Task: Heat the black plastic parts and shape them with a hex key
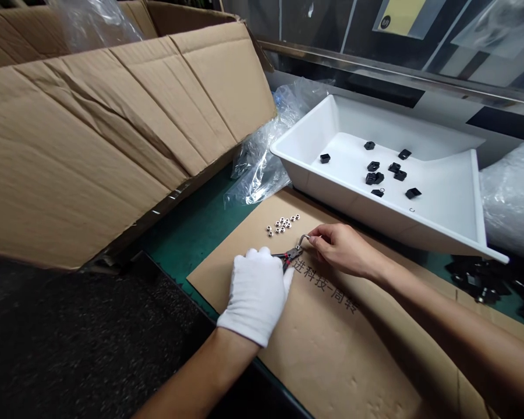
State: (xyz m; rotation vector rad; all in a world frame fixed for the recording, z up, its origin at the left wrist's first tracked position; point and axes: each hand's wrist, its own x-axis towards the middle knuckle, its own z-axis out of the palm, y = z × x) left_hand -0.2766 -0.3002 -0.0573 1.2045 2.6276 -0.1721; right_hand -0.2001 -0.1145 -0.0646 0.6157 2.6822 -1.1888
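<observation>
White-gloved, my left hand (257, 291) is wrapped round a pair of pliers (293, 254) with black and red handles. A small metal piece (297, 248) sits at the plier jaws. My bare right hand (343, 247) pinches a bent metal hex key (303, 238), whose other end reaches down to that piece. Several small silver nuts (283, 226) lie loose on the cardboard sheet (323, 337), just beyond the pliers. Whether the jaws touch the cardboard is too small to tell.
A white tray (378, 227) holding several black parts (374, 178) stands behind my right hand. More black parts (480, 279) lie at the right. A large cardboard box (126, 128) fills the left, with plastic film (266, 157) beside it.
</observation>
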